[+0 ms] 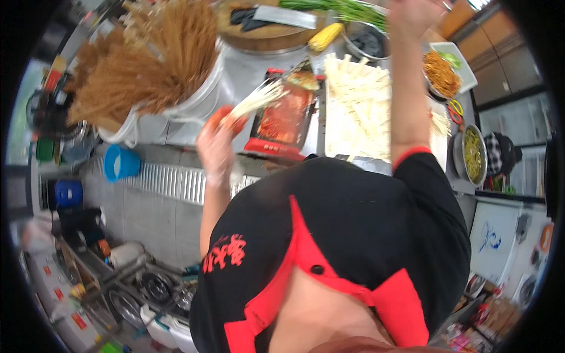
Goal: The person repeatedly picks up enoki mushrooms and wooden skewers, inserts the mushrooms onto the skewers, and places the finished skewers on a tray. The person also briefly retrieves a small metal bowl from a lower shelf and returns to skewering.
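Note:
My left hand (pixel 218 141), in a clear plastic glove, grips a bunch of enoki mushrooms (pixel 260 99) by one end. The loose white stems fan out over a black-and-red package (pixel 287 117) with reddish contents. A partly peeled-looking piece of food in wrapping (pixel 303 77) rests at the package's far end. Right of it lies a white tray (pixel 329 152) of pale food strips (pixel 359 106). My right arm stretches across the tray's right side. At the top edge my right hand (pixel 417 20) is blurred and partly cut off, so its grip is unclear.
A white bucket (pixel 212 95) of brown skewers stands left. A cleaver (pixel 284 16) lies on a round wooden chopping block (pixel 265 42). Nearby are corn (pixel 325 37), a metal bowl (pixel 353 48), red-and-yellow-handled scissors (pixel 455 111) and a bowl of green food (pixel 472 154). A blue bucket (pixel 121 163) stands on the floor.

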Available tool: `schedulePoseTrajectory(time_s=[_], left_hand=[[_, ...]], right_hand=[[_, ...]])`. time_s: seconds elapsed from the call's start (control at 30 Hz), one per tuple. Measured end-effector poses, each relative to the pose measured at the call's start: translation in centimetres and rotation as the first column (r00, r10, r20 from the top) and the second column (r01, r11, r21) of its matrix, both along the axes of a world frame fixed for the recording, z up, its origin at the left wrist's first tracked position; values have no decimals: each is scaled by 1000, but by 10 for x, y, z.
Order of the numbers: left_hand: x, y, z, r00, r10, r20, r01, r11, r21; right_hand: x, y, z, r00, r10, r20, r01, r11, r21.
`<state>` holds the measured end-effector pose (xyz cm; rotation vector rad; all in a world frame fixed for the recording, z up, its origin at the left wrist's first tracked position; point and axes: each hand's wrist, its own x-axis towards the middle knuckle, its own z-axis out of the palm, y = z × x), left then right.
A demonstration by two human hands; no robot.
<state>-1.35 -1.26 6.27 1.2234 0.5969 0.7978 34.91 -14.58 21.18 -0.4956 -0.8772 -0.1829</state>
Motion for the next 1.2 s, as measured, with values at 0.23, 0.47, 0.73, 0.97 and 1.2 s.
schedulePoseTrajectory(time_s=[0.23,0.47,0.73,0.97,1.2], left_hand=[[45,-5,3,983,-134,123,142,988,-59],[82,-21,8,962,-271,36,269,962,42],[96,-30,12,938,-346,-4,345,937,59],[102,-24,3,947,-315,-67,322,933,158],[94,-22,5,911,-393,126,402,914,-59]], right_hand=[[-97,-69,-112,784,78,-615,-353,872,-340],[-132,-65,-74,986,-105,133,163,366,-916],[-145,-52,-79,867,92,490,467,193,-863],[-148,-52,-86,820,177,544,508,212,-835],[-149,-50,-88,844,211,494,461,186,-868]])
